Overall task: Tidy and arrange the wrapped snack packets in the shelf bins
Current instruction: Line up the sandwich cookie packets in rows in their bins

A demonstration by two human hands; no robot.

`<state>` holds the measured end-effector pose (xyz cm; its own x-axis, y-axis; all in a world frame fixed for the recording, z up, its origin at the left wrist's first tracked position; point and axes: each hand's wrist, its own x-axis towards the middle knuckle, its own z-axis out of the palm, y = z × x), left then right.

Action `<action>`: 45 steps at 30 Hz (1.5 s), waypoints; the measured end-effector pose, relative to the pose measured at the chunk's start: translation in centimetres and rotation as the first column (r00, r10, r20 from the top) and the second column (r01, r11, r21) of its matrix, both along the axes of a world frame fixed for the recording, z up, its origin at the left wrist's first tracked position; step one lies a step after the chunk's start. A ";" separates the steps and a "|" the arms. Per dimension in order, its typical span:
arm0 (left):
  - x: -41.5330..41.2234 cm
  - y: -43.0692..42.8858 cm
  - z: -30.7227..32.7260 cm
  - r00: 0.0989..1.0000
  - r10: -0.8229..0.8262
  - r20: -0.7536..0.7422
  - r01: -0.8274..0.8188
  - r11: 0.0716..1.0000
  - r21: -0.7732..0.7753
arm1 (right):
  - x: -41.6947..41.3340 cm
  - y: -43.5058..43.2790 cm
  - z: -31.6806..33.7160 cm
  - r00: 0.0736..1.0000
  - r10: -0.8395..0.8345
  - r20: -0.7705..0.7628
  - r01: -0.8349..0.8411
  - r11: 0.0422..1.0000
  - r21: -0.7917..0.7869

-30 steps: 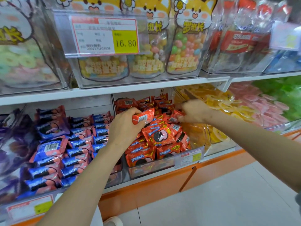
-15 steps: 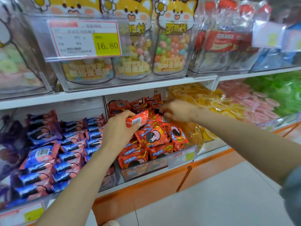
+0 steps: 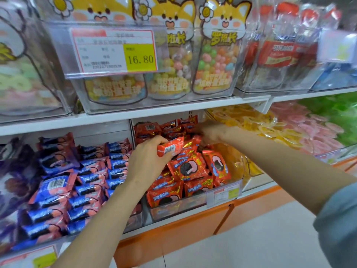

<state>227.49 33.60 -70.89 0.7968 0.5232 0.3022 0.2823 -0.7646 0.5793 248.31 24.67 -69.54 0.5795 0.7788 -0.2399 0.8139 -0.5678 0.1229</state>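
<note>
spanning the whole view, the white shelf board (image 3: 135,115) hangs low over the lower row, leaving only a narrow gap between its front edge and the heaped goods beneath; below the orange base (image 3: 183,229) the pale floor (image 3: 260,244) lies open. the clear bin (image 3: 173,208) in the middle is heaped with red packets (image 3: 185,169) above its front wall, with the blue packets (image 3: 87,180) just beside it on the left and the yellow sweets (image 3: 249,120) on the right. the left hand (image 3: 146,161) hovers over the left part of the pile, fingers and thumb curled round one end of a single red packet (image 3: 170,148), which juts rightward from the grasp, tilted up, just above the pile. the right hand (image 3: 210,130) is deep at the back right of the bin, close under the shelf board, among the rear packets; it is blurred, and whether it grasps anything cannot be told. a small price label (image 3: 224,194) sits at the bin's front right corner.
</note>
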 end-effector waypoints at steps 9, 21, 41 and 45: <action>-0.1 -0.5 0.1 1.000 0.005 0.009 -0.005 1.000 -0.021 | -2.8 -6.0 5.4 0.886 -0.132 -0.444 0.225 0.961 0.163; -0.7 -0.6 0.0 1.000 -0.022 0.012 0.023 0.999 -0.029 | -4.7 -7.7 2.3 0.937 -0.009 -0.348 0.071 0.984 0.165; -0.5 0.5 -0.1 0.996 -0.090 0.004 0.090 0.995 -0.041 | 2.1 0.5 -1.3 0.996 0.094 0.003 -0.094 0.995 0.016; -0.4 0.4 -0.1 0.996 -0.091 0.001 0.091 0.995 -0.030 | 1.7 0.5 -1.2 0.993 0.110 0.051 -0.107 0.993 -0.052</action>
<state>227.09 34.00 -70.97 0.8415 0.4575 0.2873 0.2127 -0.7694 0.6023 249.96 25.21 -70.70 0.5053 0.8260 -0.2497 0.8619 -0.4687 0.1936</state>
